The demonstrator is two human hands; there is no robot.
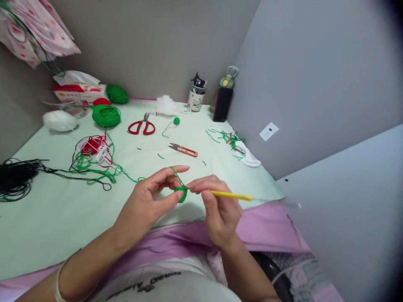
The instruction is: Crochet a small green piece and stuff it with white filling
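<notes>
Between the thumb and fingers of my left hand is a small round green crochet piece. A strand of green yarn runs from it up to my left index finger, which is stretched out. My right hand grips a crochet hook with a yellow handle, its tip at the upper edge of the piece. The fingers partly hide the hook's metal shaft. Just beyond my hands lie orange thread snips and several short green yarn scraps.
Red-handled scissors and a small green crochet ball lie farther back. Tangled yarn, a green yarn ball and black yarn are at left. A phone leans on a bottle at back right, beside yarn scraps.
</notes>
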